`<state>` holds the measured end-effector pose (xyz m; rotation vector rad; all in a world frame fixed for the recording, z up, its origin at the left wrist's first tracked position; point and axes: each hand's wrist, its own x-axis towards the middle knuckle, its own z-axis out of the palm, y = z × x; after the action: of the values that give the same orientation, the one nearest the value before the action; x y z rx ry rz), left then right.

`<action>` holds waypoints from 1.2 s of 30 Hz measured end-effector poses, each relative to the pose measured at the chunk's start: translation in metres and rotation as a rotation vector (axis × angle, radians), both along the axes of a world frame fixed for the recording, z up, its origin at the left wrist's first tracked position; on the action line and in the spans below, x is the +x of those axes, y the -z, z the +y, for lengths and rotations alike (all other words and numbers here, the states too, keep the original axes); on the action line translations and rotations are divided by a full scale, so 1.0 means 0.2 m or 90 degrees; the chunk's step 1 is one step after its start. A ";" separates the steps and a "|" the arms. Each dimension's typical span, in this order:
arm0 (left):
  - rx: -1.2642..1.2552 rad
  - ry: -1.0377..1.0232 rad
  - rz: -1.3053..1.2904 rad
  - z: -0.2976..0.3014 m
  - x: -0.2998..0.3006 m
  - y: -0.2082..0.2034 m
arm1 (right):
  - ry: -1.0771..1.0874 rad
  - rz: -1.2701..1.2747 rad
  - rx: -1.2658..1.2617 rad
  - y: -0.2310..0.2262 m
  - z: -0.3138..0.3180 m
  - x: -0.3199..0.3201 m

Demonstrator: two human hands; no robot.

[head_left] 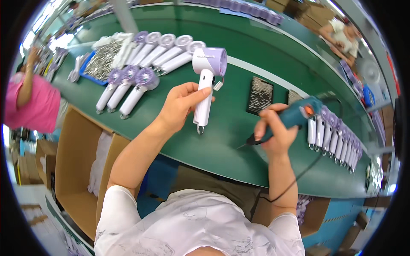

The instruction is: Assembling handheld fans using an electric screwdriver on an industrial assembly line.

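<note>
The left hand (181,104) is clamped on the white handle (203,109) of a purple-and-white handheld fan (209,60), nearly upright above the worktop (230,164); the right hand (279,134) is wrapped round a teal power screwdriver (294,112), its bit (241,146) well apart from the fan. Best to brace the handle firmly, keep the dangling white connector (218,86) clear, and bring the bit in square, not slanted.

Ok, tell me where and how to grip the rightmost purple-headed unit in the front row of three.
Its white handle, probably from the person's side of the green table: the slim, straight handle angles that way, while the wider purple head lies at the far end.
</note>
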<state>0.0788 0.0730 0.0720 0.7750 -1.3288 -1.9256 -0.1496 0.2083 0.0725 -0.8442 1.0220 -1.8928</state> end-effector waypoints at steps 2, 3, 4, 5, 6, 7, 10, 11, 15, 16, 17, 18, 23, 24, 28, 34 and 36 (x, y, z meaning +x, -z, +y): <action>0.039 0.035 0.064 -0.02 -0.16 0.01 | -0.038 -0.030 0.045 0.02 0.01 0.04; 0.043 0.058 0.064 -0.03 -0.22 0.02 | -0.049 -0.042 0.082 0.04 0.02 0.05; 0.054 0.056 0.090 -0.04 -0.28 0.02 | -0.040 -0.028 0.123 0.03 0.02 0.07; 0.067 0.052 0.115 -0.04 -0.33 0.03 | -0.055 0.020 0.155 0.04 0.03 0.07; 0.066 0.047 0.124 -0.05 -0.37 0.06 | -0.072 0.067 0.188 0.05 0.03 0.07; 0.051 0.031 0.116 -0.05 -0.40 0.08 | -0.058 0.084 0.197 0.05 0.03 0.08; 0.060 -0.020 0.154 -0.04 -0.44 0.18 | -0.029 0.116 0.238 0.04 0.04 0.11; 0.053 -0.041 0.154 -0.02 -0.43 0.20 | -0.021 0.141 0.248 0.04 0.04 0.12; 0.038 -0.063 0.184 0.03 -0.43 0.23 | 0.000 0.203 0.270 0.08 0.05 0.13; 0.035 -0.067 0.178 0.05 -0.42 0.23 | 0.019 0.239 0.274 0.09 0.05 0.14; 0.039 -0.067 0.175 0.06 -0.42 0.23 | 0.018 0.237 0.278 0.09 0.04 0.14; 0.015 -0.081 0.148 0.08 -0.42 0.23 | 0.042 0.234 0.283 0.09 0.03 0.15; 0.068 -0.066 0.105 0.08 -0.37 0.24 | 0.041 0.178 0.308 0.05 0.02 0.14; 0.029 -0.011 0.106 0.08 -0.36 0.23 | 0.047 0.146 0.320 0.05 0.03 0.14; 0.030 0.053 0.108 0.04 -0.35 0.18 | 0.026 0.125 0.345 0.05 0.00 0.09; -0.001 0.105 -0.004 -0.02 -0.37 0.20 | 0.028 0.145 0.371 0.07 -0.03 0.05; 0.059 0.123 0.019 -0.05 -0.37 0.21 | 0.003 0.121 0.408 0.07 -0.05 0.04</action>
<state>0.0056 0.0639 0.0295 0.6796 -1.3454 -2.1550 -0.1414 0.1987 0.0589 -0.6382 1.6245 -1.3629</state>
